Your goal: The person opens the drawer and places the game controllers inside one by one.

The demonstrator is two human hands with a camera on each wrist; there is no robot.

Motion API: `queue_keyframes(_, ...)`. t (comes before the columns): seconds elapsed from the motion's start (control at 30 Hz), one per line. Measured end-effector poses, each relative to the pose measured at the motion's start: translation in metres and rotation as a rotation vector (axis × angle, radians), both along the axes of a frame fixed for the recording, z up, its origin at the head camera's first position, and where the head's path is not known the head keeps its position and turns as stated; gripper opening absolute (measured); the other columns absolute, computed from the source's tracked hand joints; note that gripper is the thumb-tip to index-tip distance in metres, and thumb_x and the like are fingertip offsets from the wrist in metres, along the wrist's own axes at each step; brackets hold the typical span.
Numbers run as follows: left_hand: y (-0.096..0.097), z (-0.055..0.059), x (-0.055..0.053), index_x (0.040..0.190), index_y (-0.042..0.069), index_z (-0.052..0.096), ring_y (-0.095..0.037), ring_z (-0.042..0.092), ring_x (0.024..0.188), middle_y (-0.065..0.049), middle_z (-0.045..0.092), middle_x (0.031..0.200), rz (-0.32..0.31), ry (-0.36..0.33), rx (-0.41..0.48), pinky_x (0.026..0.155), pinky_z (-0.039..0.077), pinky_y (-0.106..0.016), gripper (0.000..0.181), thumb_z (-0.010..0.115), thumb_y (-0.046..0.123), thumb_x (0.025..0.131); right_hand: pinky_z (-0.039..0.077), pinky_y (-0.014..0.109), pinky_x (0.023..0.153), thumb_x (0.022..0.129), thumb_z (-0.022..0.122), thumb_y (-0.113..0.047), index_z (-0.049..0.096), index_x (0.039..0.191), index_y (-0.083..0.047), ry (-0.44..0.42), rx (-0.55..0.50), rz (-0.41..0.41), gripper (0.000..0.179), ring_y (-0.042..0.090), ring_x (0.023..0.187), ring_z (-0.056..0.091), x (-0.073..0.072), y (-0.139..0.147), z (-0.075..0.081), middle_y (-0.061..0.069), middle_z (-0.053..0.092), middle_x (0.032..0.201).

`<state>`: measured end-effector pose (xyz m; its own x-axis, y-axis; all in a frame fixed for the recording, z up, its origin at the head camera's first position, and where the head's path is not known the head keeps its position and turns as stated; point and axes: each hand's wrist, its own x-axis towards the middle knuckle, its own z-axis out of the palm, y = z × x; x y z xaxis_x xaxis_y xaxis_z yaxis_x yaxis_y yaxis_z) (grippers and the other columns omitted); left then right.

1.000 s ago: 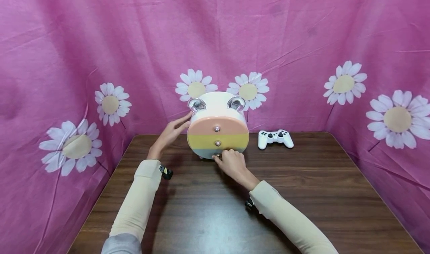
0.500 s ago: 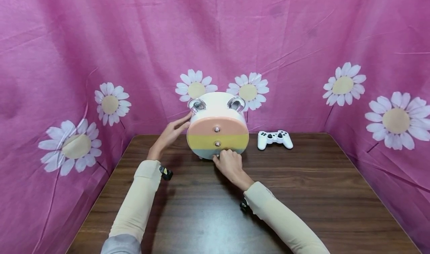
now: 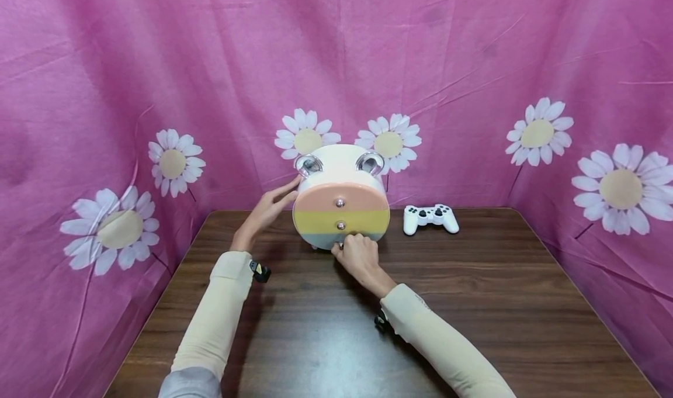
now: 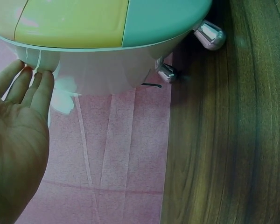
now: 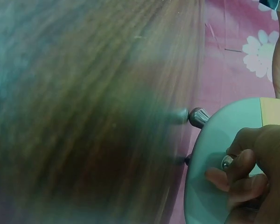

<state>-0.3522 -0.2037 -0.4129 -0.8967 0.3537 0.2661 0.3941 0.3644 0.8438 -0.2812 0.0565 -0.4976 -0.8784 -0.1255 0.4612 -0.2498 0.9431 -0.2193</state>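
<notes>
A white oval drawer box [image 3: 339,167] stands upright on the table, with two silver rings like bells on top. Its front is split into a peach drawer [image 3: 363,194], a yellow drawer [image 3: 315,219] and a blue-green drawer [image 5: 217,140], all pushed in. My right hand [image 3: 361,259] pinches the silver knob [image 5: 227,162] of the lowest, blue-green drawer; the knob is partly covered by fingers. Against the box's left side my left hand [image 3: 264,212] lays its straight fingertips, and in the left wrist view those fingers [image 4: 43,91] touch the white side wall.
A white game controller [image 3: 431,218] lies right of the box. The wooden table [image 3: 326,339] runs back to a pink curtain [image 3: 336,65] printed with daisies. Short silver feet [image 4: 210,35] hold the box off the tabletop.
My right hand and wrist have shifted slightly left at the lowest knob, the forearm with them. The left hand, the box and the controller stay put.
</notes>
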Motion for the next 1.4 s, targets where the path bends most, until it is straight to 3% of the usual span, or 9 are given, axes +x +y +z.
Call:
queue_keyframes(0.1,0.001,0.004,0.004,0.16,0.039,0.046,-0.021,0.029,0.163,0.017,0.04,0.169,-0.006,-0.02,-0.005,0.135,0.021,-0.053,0.051,0.056,0.046,0.111,0.041,0.042,0.037,0.088,0.069,-0.029,0.037,0.046,-0.019,-0.014,0.001,0.003,0.054,0.02,0.044,0.047,0.001,0.0,-0.001,0.0,0.044,0.049)
queue_keyframes(0.3,0.004,0.016,0.006,0.163,0.022,0.043,-0.031,0.025,0.164,0.003,0.037,0.172,-0.016,-0.065,-0.006,0.135,0.018,-0.054,0.053,0.055,0.032,0.113,0.042,0.043,0.037,0.088,0.068,-0.03,0.037,0.046,-0.02,-0.035,-0.006,-0.004,0.053,0.022,0.044,0.048,0.004,0.001,0.001,0.001,0.045,0.049)
queue_keyframes(0.63,0.001,0.002,-0.002,0.16,0.036,0.047,-0.023,0.028,0.164,0.015,0.042,0.168,0.008,-0.014,0.01,0.136,0.02,-0.051,0.051,0.057,0.043,0.111,0.042,0.041,0.039,0.093,0.07,-0.036,0.042,0.045,-0.018,-0.037,0.023,0.001,0.058,0.023,0.045,0.052,0.021,0.002,0.003,0.003,0.051,0.051)
queue_keyframes(0.93,0.002,0.002,0.0,0.159,0.038,0.048,-0.02,0.029,0.163,0.015,0.043,0.168,0.003,-0.005,0.02,0.135,0.02,-0.052,0.052,0.058,0.047,0.11,0.041,0.042,0.037,0.092,0.073,-0.037,0.041,0.044,-0.02,-0.009,0.035,0.033,0.06,0.026,0.044,0.054,0.044,0.003,0.005,0.003,0.051,0.049)
queue_keyframes(1.03,0.001,0.002,-0.001,0.16,0.038,0.047,-0.018,0.029,0.163,0.015,0.042,0.168,0.013,-0.022,0.011,0.136,0.02,-0.052,0.051,0.057,0.045,0.11,0.04,0.043,0.036,0.091,0.074,-0.037,0.04,0.043,-0.021,0.001,0.037,0.041,0.061,0.028,0.043,0.055,0.052,0.003,0.004,0.003,0.051,0.048)
queue_keyframes(1.27,-0.001,0.0,-0.003,0.163,0.024,0.044,-0.03,0.024,0.165,0.004,0.038,0.171,-0.007,-0.056,0.019,0.136,0.017,-0.055,0.053,0.057,0.03,0.112,0.034,0.039,0.034,0.09,0.077,-0.038,0.037,0.042,-0.024,0.027,0.053,0.061,0.064,0.026,0.041,0.052,0.072,0.004,0.002,0.0,0.046,0.045)
queue_keyframes(1.4,0.0,-0.001,-0.003,0.162,0.026,0.045,-0.027,0.025,0.165,0.007,0.039,0.171,-0.008,-0.044,0.024,0.136,0.018,-0.052,0.052,0.057,0.032,0.112,0.032,0.036,0.034,0.09,0.078,-0.038,0.034,0.043,-0.026,0.032,0.068,0.069,0.065,0.022,0.04,0.048,0.081,0.006,0.001,-0.003,0.043,0.044)
